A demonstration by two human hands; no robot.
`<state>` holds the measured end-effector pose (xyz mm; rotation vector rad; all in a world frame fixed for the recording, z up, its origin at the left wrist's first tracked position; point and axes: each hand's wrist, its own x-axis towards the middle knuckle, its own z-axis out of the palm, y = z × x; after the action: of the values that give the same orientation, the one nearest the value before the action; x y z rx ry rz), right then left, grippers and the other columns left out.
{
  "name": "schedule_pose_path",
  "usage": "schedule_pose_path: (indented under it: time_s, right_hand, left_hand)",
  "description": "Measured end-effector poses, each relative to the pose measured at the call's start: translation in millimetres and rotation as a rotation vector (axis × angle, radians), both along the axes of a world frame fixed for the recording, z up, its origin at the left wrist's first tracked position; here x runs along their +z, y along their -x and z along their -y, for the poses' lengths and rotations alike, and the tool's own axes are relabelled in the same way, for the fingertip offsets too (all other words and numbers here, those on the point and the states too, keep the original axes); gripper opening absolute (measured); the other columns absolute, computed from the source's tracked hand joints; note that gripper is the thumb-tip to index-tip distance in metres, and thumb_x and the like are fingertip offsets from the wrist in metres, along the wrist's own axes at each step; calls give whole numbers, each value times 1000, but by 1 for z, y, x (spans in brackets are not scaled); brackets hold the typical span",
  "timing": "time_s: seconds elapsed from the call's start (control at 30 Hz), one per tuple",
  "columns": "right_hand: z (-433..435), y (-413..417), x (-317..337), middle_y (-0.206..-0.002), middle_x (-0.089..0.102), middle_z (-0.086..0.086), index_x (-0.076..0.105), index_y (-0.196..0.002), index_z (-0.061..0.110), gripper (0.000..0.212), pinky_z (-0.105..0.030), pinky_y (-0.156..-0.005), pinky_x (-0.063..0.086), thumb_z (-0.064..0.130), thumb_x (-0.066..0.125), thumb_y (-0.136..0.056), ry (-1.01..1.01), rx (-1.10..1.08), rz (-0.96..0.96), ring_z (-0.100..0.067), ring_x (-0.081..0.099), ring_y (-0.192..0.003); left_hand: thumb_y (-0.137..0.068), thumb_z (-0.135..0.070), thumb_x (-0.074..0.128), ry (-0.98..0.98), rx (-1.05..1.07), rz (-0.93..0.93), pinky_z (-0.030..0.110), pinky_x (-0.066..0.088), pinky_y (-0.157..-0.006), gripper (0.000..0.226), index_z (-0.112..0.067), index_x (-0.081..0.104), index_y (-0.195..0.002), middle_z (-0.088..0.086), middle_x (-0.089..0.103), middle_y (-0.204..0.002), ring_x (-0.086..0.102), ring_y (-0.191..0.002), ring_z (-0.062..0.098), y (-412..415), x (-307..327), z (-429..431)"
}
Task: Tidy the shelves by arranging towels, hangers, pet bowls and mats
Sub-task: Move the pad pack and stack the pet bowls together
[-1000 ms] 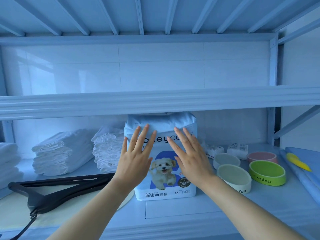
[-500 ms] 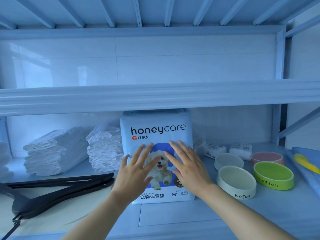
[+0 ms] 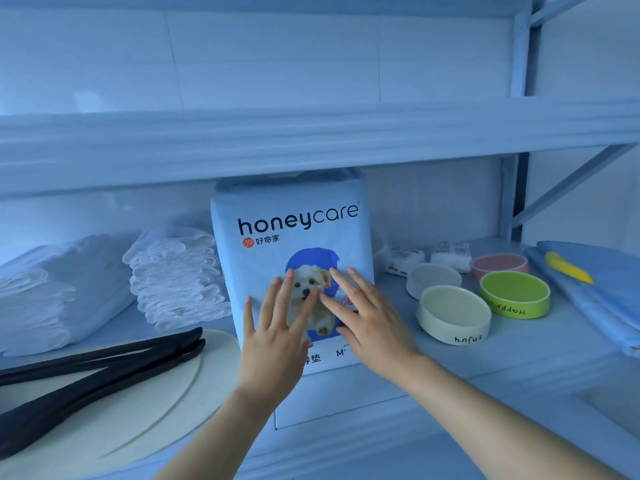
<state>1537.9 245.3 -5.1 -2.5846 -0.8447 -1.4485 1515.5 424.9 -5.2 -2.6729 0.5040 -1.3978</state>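
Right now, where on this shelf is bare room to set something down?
Bare shelf in front of the cream bowl and green bowl, right of the honeycare pack. Crowded on the left: hangers over round mats, towel stacks behind.

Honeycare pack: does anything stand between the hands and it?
Nothing visible. Left hand and right hand lie flat against the front of the honeycare pack; folded towels and a cream bowl stand to its sides.

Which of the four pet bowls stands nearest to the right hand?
The cream bowl at the front is nearest the right hand. The grey bowl and pink bowl stand farther back, the green bowl to its right.
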Motion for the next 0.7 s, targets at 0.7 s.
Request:
schedule_pose_path:
  time_s: [0.7]
  right_hand:
    - [55, 5, -48, -125, 57, -10, 66, -112, 17, 40, -32, -76, 55, 22, 77, -74, -261, -14, -113, -26, 62, -105]
  left_hand:
    - [-79, -32, 51, 200, -335, -85, 33, 40, -81, 37, -24, 58, -114, -3, 54, -121, 52, -99, 20, -11, -42, 42]
